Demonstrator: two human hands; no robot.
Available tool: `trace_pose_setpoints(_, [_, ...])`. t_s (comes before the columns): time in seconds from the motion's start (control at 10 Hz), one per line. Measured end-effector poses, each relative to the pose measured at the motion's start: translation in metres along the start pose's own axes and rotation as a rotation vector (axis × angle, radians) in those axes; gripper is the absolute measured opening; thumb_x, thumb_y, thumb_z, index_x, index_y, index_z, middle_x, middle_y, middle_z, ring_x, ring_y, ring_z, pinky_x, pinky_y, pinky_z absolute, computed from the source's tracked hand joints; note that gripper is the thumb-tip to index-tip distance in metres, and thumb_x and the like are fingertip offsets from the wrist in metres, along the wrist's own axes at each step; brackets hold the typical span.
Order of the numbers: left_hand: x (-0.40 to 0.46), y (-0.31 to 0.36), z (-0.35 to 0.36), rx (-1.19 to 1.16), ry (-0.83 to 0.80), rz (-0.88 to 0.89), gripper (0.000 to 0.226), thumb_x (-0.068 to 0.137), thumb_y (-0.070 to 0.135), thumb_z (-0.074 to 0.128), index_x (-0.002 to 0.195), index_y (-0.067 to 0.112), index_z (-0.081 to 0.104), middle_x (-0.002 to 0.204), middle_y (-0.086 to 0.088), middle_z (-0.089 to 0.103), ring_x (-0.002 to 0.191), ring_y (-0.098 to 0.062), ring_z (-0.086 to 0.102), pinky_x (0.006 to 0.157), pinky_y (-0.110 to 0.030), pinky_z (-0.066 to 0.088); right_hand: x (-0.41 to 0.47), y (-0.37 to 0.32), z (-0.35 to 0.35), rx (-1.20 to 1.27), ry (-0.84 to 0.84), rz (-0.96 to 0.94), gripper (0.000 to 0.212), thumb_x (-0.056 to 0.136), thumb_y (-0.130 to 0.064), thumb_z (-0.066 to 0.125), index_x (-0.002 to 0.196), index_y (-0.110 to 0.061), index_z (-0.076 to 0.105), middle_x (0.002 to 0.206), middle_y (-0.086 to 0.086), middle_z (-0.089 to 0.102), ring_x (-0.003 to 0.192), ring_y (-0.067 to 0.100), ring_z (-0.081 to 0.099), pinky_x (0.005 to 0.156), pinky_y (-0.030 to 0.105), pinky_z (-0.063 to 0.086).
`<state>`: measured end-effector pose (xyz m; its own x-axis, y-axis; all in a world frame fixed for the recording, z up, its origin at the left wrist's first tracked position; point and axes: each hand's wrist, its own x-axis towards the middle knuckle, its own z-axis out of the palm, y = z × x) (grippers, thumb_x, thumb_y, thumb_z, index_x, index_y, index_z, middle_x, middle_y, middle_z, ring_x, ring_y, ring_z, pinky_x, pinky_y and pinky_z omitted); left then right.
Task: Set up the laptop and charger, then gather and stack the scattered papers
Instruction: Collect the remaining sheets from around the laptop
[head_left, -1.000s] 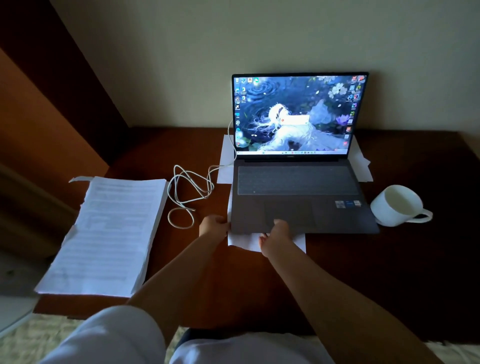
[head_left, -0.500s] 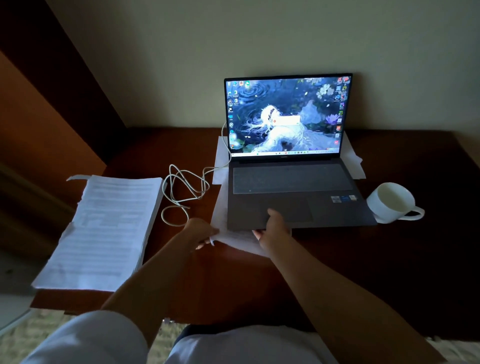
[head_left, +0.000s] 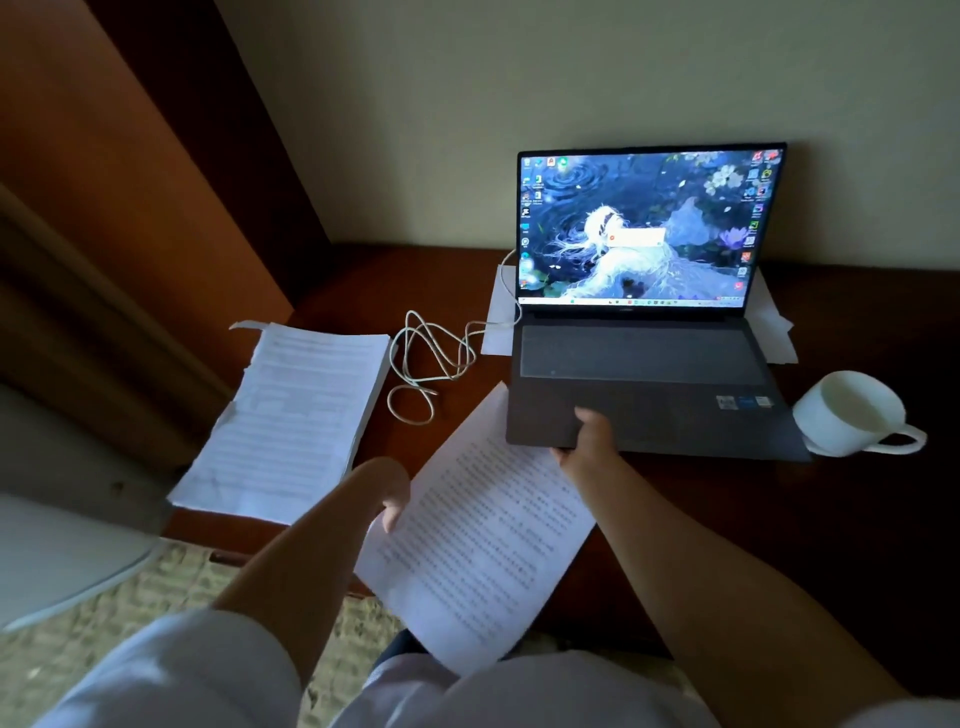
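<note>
Pinching a printed sheet (head_left: 478, 525) in the left hand (head_left: 389, 499), clear of the desk (head_left: 779, 545). Gripping the laptop (head_left: 639, 384) front edge with the right hand (head_left: 589, 441), thumb on top. Sitting nearby: paper stack (head_left: 291, 415), cable (head_left: 431, 358), mug (head_left: 852, 413).

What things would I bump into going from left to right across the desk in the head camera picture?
Stack of papers → tangled white charger cable → open laptop → white cup.

Papers (head_left: 500, 322) mostly hidden beneath laptop (head_left: 639, 384), printed sheet (head_left: 483, 530) text blurred
</note>
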<state>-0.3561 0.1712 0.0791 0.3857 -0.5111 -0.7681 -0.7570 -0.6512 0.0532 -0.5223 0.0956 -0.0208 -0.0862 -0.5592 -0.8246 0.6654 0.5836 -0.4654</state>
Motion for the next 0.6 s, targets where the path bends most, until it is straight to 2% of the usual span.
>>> trace_pose_setpoints(0.1, [-0.01,-0.005,-0.002,-0.003,0.055,-0.04,0.026,0.09,-0.006,0.052,0.116,-0.008,0.053,0.106,-0.016,0.06,0.105,-0.02,0.06,0.058,-0.022,0.044,-0.002,0.002,-0.003,-0.029,0.057,-0.002,0.021,0.09,-0.017,0.058,0.107,-0.008,0.051,0.095,0.012,0.061,0.083,0.024,0.062,0.066,0.034,0.056])
trace_pose_setpoints(0.2, [0.06,-0.053,0.017,-0.1,0.024,-0.071,0.013,0.092,-0.002,0.044,0.096,-0.002,0.056,0.071,-0.008,0.044,0.096,-0.023,0.059,0.065,-0.022,0.04,-0.01,0.008,-0.001,-0.067,0.064,0.034,0.029,0.091,-0.018,0.058,0.117,-0.01,0.048,0.103,0.011,0.057,0.096,0.024,0.059,0.084,0.035,0.055])
trace_pose_setpoints(0.3, [0.055,-0.063,0.014,-0.237,0.002,-0.06,0.027,0.094,-0.002,0.038,0.114,-0.005,0.056,0.085,-0.006,0.053,0.115,-0.024,0.055,0.09,-0.027,0.046,-0.014,0.013,-0.002,-0.196,0.114,0.042,0.035,0.091,-0.017,0.059,0.123,-0.005,0.05,0.115,0.015,0.057,0.104,0.024,0.059,0.089,0.032,0.054])
trace_pose_setpoints(0.4, [0.037,-0.069,0.007,-0.412,-0.004,-0.06,0.02,0.094,-0.007,0.033,0.081,0.003,0.046,0.071,-0.005,0.04,0.094,-0.014,0.051,0.093,-0.023,0.044,-0.026,0.024,-0.002,-0.313,0.124,0.015,0.022,0.093,-0.018,0.057,0.113,-0.01,0.051,0.104,0.015,0.057,0.096,0.022,0.061,0.089,0.031,0.055])
trace_pose_setpoints(0.5, [0.043,-0.08,0.001,-0.424,-0.017,0.048,0.014,0.094,-0.001,0.039,0.083,0.005,0.045,0.084,-0.009,0.047,0.087,-0.024,0.049,0.084,-0.033,0.039,-0.033,0.034,-0.003,-0.354,0.149,-0.026,0.022,0.093,-0.017,0.057,0.112,-0.007,0.055,0.094,0.013,0.058,0.079,0.016,0.058,0.083,0.025,0.052])
trace_pose_setpoints(0.6, [0.051,-0.091,-0.004,-0.514,0.046,0.13,0.019,0.091,0.004,0.041,0.103,0.001,0.056,0.108,-0.017,0.054,0.095,-0.027,0.052,0.078,-0.032,0.041,-0.046,0.045,0.0,-0.377,0.166,-0.069,0.017,0.093,-0.012,0.056,0.107,-0.004,0.056,0.09,0.012,0.057,0.075,0.016,0.056,0.08,0.026,0.054])
